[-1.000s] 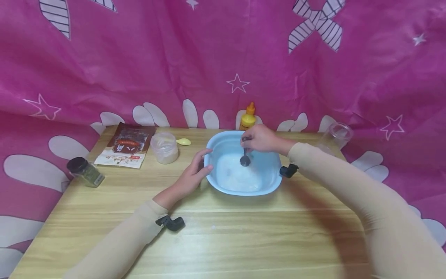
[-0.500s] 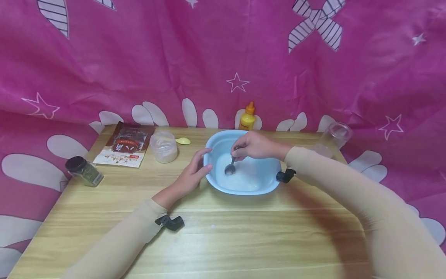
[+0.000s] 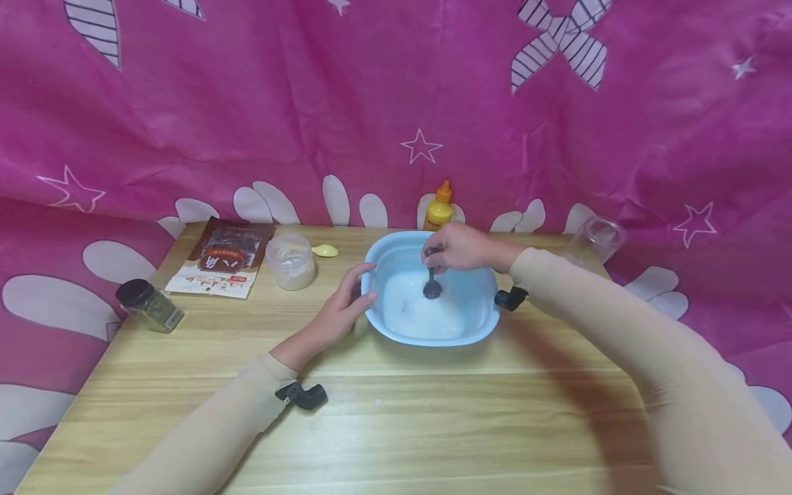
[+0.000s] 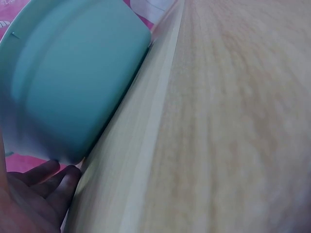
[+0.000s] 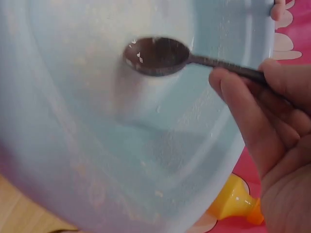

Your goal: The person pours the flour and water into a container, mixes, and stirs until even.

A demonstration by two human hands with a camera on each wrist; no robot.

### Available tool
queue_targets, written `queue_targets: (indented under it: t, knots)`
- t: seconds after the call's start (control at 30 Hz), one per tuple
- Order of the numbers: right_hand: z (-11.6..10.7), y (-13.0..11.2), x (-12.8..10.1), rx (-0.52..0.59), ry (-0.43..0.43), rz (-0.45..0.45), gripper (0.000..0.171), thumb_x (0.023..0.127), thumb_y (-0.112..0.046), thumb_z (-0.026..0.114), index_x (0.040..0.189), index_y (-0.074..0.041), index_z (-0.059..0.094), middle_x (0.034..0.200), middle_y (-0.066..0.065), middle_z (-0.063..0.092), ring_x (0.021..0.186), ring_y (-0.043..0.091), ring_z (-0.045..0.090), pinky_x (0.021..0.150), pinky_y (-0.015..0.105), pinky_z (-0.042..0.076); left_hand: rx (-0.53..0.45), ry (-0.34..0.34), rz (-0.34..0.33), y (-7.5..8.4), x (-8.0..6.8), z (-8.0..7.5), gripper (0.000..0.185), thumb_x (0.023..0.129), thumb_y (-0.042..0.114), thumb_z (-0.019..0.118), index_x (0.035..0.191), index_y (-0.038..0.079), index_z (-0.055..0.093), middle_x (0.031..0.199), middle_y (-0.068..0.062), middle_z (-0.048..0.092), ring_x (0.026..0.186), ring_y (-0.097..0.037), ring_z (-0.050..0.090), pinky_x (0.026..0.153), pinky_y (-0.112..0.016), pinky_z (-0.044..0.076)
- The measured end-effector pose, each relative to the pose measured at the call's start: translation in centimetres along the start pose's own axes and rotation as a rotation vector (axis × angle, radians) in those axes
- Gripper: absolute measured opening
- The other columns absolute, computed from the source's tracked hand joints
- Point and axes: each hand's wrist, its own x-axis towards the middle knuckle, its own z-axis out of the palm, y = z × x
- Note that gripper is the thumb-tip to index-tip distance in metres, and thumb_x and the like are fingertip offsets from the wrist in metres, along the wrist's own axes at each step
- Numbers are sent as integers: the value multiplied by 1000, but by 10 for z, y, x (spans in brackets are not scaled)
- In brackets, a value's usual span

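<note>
A light blue plastic basin (image 3: 482,328) sits mid-table with white powder or liquid in its bottom. My right hand (image 3: 460,249) pinches the handle of a dark metal spoon (image 3: 432,287), whose bowl dips into the basin at its far middle. In the right wrist view the spoon (image 5: 158,56) hovers over the basin floor (image 5: 97,145), gripped by my fingers (image 5: 243,102). My left hand (image 3: 343,309) rests against the basin's left rim, thumb over the edge. The left wrist view shows the basin's outer wall (image 4: 73,82) and my fingertips (image 4: 53,187) beside it.
On the wooden table (image 3: 396,426): a dark-lidded spice jar (image 3: 150,305) at far left, a brown packet (image 3: 225,260), a small tub of white powder (image 3: 291,260), a pale yellow spoon (image 3: 325,251), a yellow squeeze bottle (image 3: 439,208) behind the basin, a clear cup (image 3: 595,240) at right.
The right hand swept the spoon from the basin's far middle to its left side, then back to the far middle. The left hand has stayed on the rim.
</note>
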Motion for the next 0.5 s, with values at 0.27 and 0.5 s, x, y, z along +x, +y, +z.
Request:
queue_targets:
  t: [0.27,0.5]
  knots:
    - [-2,3,-5,-111,-102,33,14,106,-14,73,108,-5,83,83,0,78,80,17,78,82,36,64,-7,-11,-1,2,1,0,59,116,17,58,170,17,34,170,-31,42,152,-50,50,119,-61,50]
    - [16,-11,-3,129,-305,3,13,106,-11,74,103,0,81,84,5,77,83,20,83,83,33,69,-18,-8,-6,0,0,0,58,116,17,58,169,16,34,171,-29,41,152,-49,50,117,-60,52]
